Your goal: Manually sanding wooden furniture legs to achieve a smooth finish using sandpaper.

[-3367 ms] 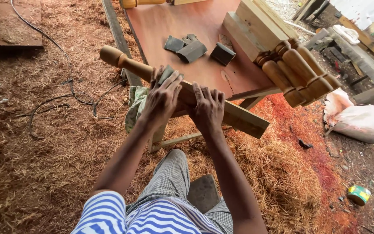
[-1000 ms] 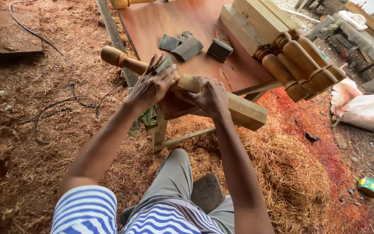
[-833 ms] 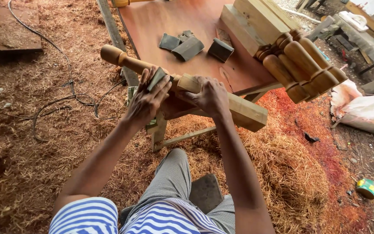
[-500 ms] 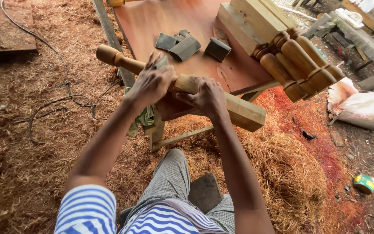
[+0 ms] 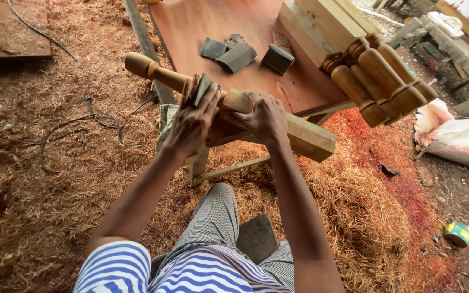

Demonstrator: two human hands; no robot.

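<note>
A turned wooden leg (image 5: 153, 72) with a square end (image 5: 310, 138) lies across the front edge of a reddish workbench (image 5: 202, 24). My left hand (image 5: 191, 120) presses a folded grey piece of sandpaper (image 5: 202, 89) against the leg's round middle section. Just right of it, my right hand (image 5: 267, 116) grips the leg where the round part meets the square part, holding it steady. The leg's knobbed end sticks out to the left past the bench.
Several grey sandpaper pieces (image 5: 235, 54) lie on the bench. A stack of turned legs (image 5: 378, 76) and timber blocks (image 5: 321, 21) sits at the right. Wood shavings cover the ground, with a black cable (image 5: 77, 122), a white sack (image 5: 457, 138) and a small tin (image 5: 458, 233).
My left hand has slid the sandpaper back and forth along the leg's round section. The right hand has kept its grip, and the view has shifted slightly.
</note>
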